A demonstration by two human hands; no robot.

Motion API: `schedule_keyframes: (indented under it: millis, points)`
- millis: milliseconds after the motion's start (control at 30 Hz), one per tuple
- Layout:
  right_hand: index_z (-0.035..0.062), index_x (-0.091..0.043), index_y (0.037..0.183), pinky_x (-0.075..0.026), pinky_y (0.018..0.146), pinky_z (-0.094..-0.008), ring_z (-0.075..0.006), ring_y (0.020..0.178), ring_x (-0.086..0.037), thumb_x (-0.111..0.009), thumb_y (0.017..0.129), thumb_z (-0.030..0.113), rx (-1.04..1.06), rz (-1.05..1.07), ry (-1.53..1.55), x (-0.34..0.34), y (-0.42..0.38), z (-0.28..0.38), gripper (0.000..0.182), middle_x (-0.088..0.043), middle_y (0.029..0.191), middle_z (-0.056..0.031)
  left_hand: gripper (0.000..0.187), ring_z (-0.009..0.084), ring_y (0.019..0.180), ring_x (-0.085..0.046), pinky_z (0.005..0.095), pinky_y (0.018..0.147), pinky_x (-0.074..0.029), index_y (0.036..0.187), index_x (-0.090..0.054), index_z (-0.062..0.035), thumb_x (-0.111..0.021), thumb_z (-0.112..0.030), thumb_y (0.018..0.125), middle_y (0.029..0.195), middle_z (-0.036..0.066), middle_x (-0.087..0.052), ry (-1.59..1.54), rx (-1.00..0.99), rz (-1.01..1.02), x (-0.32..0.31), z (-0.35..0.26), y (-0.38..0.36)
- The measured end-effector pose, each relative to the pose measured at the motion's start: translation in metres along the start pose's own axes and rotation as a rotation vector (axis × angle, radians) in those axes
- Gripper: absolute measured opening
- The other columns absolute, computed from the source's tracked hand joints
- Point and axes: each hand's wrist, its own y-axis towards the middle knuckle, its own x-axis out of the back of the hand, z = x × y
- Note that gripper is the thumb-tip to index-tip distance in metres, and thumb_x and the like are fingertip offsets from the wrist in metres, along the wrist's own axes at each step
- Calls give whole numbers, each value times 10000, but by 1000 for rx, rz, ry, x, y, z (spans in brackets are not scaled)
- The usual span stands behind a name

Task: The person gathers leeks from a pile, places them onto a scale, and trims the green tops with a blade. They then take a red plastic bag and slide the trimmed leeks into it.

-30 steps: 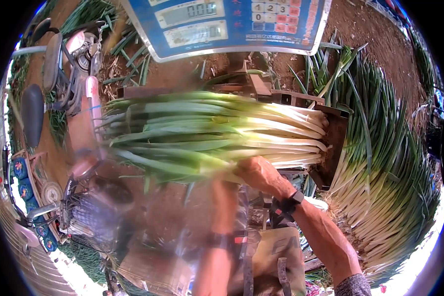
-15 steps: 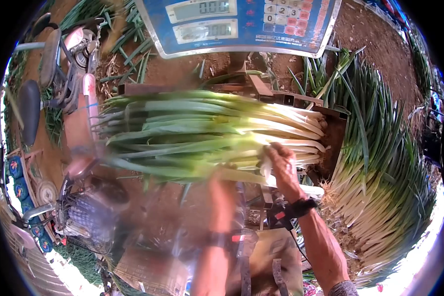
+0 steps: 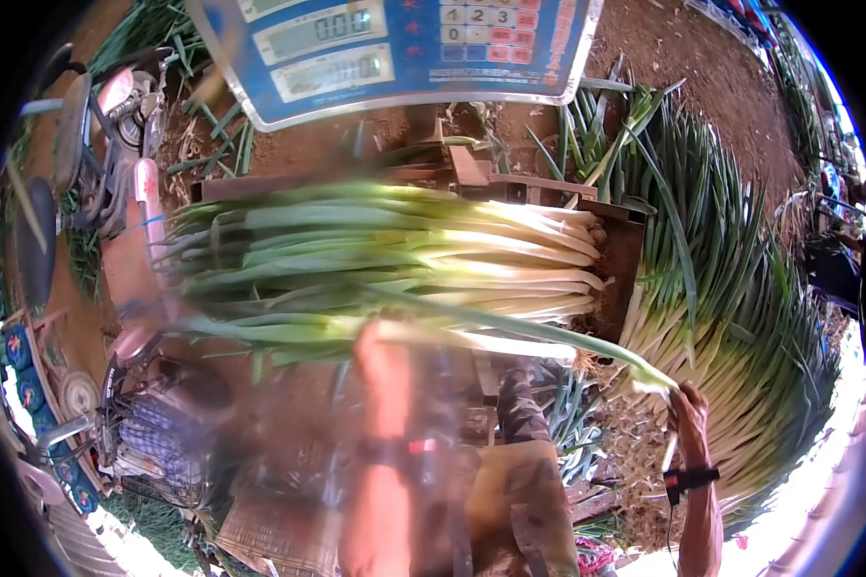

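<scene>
A thick row of long green onions (image 3: 423, 245) lies sideways on a metal frame (image 3: 622, 274), green leaves to the left and white stalks to the right. At the row's near edge, my left hand (image 3: 380, 338), blurred, is closed around a green onion (image 3: 481, 339) whose roots point right. Out to the right, my right hand (image 3: 688, 406) pinches the end of a long green leaf (image 3: 548, 332), which stretches back across the row toward the left. Its fingers are closed, and a thin pale strip hangs below them. Each wrist wears a dark band.
A blue scale display (image 3: 404, 53) reading 0.00 stands beyond the row. A big heap of green onions (image 3: 741, 317) covers the ground at right. A parked vehicle (image 3: 125, 163) is at left, with a cardboard box (image 3: 279, 524) below. Root scraps (image 3: 645, 462) litter the soil.
My right hand has moved from the near stalks out to the right, drawing a long leaf with it. My left hand stays on the near onion. The whole view has shifted slightly.
</scene>
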Motion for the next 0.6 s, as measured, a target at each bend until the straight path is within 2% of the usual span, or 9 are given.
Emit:
schedule_keyframes:
  millis: [33,67,133,267,467,600]
  points:
    - [58,-637,959,-341,441,-235,-48,490,-399,-634,979,288,-27,-58,-7,22,-11,-27,231,-467,659,53,215,312,1144,-598,562,1061,-489,1179,-532,9,-562,-115,1006,1158,140,-606,2,12,0,7,2,5]
    - [52,-641,970,-346,442,-241,-55,497,-422,-637,974,301,-101,-48,-22,43,-26,-48,249,-483,667,49,232,326,1170,-595,570,1077,-480,1198,-508,18,-552,-126,1022,1198,150,-585,-4,36,61,17,2,12]
    - [43,-647,986,-362,455,-254,-71,520,-457,-640,969,311,-228,-38,-57,78,-65,-87,268,-511,687,34,244,338,1190,-594,564,1078,-479,1212,-499,20,-551,-130,1027,1229,161,-572,32,49,31,14,1,10]
    - [35,-658,1007,-403,505,-283,-108,586,-510,-646,967,300,-432,-49,-173,110,-142,-159,268,-556,734,-5,336,365,1245,-586,544,1089,-464,1293,-469,28,-574,-147,1027,1314,182,-541,165,69,-23,10,2,11]
    - [22,-674,1039,-464,579,-328,-162,683,-589,-654,964,284,-698,10,-335,113,-236,-225,273,-624,805,-64,433,365,1259,-586,540,1091,-453,1371,-438,27,-603,-163,1019,1345,201,-535,299,91,-43,-5,3,8]
    - [13,-685,1061,-505,628,-357,-199,748,-642,-659,962,273,-733,73,-452,104,-266,-246,279,-670,852,-104,428,364,1249,-597,540,1065,-478,1370,-446,24,-604,-168,1022,1323,197,-555,349,89,-44,-14,6,1]
